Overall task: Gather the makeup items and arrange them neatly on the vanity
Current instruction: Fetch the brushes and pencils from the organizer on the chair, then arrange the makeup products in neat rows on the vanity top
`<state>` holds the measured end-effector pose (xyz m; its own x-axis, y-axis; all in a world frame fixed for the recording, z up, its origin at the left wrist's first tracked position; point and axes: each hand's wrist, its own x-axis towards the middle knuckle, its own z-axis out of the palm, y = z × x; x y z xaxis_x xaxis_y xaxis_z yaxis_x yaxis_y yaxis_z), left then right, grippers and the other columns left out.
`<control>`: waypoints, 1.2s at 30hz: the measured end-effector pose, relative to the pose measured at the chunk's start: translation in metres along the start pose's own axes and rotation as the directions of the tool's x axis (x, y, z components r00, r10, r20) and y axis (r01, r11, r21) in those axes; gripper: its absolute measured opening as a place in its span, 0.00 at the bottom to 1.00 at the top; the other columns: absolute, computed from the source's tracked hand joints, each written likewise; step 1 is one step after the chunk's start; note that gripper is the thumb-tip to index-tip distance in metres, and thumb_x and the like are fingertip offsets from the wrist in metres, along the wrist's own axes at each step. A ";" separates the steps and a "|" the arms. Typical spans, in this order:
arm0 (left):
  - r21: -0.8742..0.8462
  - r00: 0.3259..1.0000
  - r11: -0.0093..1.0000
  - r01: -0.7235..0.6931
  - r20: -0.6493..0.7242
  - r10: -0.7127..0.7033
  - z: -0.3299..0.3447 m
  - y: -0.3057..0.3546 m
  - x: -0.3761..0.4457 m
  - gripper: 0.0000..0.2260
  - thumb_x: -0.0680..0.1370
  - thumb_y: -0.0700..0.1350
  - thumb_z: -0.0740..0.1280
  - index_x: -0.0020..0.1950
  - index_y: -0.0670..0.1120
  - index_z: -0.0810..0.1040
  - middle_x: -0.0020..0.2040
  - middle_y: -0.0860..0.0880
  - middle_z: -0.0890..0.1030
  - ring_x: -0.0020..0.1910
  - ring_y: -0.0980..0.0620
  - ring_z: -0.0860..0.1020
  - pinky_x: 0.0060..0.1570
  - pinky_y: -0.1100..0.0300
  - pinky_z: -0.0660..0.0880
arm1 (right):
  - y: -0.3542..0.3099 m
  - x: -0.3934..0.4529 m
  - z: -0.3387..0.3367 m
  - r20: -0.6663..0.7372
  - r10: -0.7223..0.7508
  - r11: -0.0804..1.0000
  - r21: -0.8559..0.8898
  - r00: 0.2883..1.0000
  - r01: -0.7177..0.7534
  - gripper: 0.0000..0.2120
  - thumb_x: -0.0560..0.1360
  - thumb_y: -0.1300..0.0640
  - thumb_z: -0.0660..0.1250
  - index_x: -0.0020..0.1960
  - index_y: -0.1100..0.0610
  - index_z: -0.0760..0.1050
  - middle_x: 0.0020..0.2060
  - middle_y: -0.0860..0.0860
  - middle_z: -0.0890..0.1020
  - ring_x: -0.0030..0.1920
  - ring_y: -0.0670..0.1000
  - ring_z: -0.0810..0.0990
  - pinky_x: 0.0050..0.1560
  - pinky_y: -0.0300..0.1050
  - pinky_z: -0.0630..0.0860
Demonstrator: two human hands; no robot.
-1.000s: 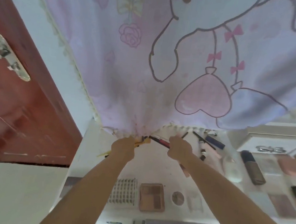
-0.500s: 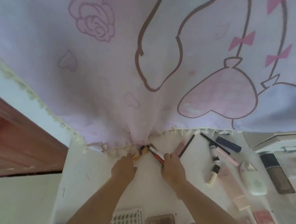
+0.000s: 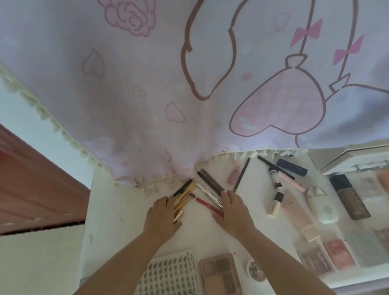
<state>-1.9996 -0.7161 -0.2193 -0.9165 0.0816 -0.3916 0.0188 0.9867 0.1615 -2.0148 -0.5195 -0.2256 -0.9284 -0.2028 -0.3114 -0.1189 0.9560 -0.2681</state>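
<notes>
**Once drawn clear of the curtain hem: two pencil-and-brush lots, now laid out on the bench**

Lot 1, under left hand [image 3: 162,216]: bundle of brushes [image 3: 181,199], gold and dark handles, fanned from the fingertips toward the curtain [image 3: 146,94]. Hand flat, fingers together, pressing the near ends rather than gripping. Half a second back, tucked tight against the fringe; now pulled nearer and fully visible.

Lot 2, under right hand [image 3: 235,209]: red pencil [image 3: 209,206] and silver pen [image 3: 209,193] beneath the fingertips, brown tube [image 3: 211,180] just beyond them. Hand likewise flat and spread, holding nothing closed.

Lot 3, right of right hand, untouched: black liner [image 3: 241,175], pink tube [image 3: 233,175], navy tube [image 3: 292,167], small white bottles [image 3: 275,199], foundation bottle [image 3: 349,197].

Lot 4, near side of both hands: lash tray [image 3: 169,281], eyeshadow palette [image 3: 222,276], round pot [image 3: 256,270].

Assessment: gathering begun, sticks freed from the cloth but still splayed; alignment into one row judged outstanding. Risk: round sticks rolling back under the fringe.
</notes>
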 end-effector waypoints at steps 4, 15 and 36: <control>0.016 0.998 0.998 -0.054 -0.024 0.054 0.006 -0.007 -0.013 0.31 0.77 0.54 0.60 0.73 0.43 0.52 0.72 0.45 0.59 0.71 0.48 0.58 0.68 0.57 0.60 | -0.002 -0.017 0.001 -0.029 0.022 1.000 -0.008 0.999 -0.022 0.29 0.78 0.49 0.56 0.73 0.60 0.52 0.73 0.56 0.55 0.73 0.52 0.54 0.70 0.47 0.59; 0.050 0.980 0.990 -0.134 -0.143 0.140 0.024 0.008 -0.057 0.27 0.79 0.52 0.56 0.74 0.46 0.51 0.72 0.47 0.58 0.72 0.51 0.56 0.68 0.59 0.58 | 0.017 -0.089 0.005 -0.132 0.023 0.999 0.049 0.991 -0.017 0.21 0.78 0.55 0.55 0.70 0.60 0.61 0.71 0.57 0.62 0.71 0.52 0.59 0.68 0.43 0.59; -0.160 0.897 0.914 0.372 -0.193 -0.398 0.065 -0.011 -0.206 0.24 0.76 0.45 0.62 0.70 0.44 0.58 0.70 0.48 0.62 0.70 0.52 0.59 0.66 0.64 0.62 | -0.045 -0.122 0.027 0.065 -0.497 0.865 -0.047 0.865 0.500 0.17 0.76 0.55 0.55 0.63 0.58 0.68 0.62 0.53 0.71 0.64 0.52 0.66 0.62 0.44 0.64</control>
<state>-1.7847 -0.7346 -0.1997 -0.9064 -0.3469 -0.2409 -0.3874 0.9100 0.1475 -1.8869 -0.5434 -0.1999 -0.7212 -0.6645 -0.1956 -0.5838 0.7351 -0.3446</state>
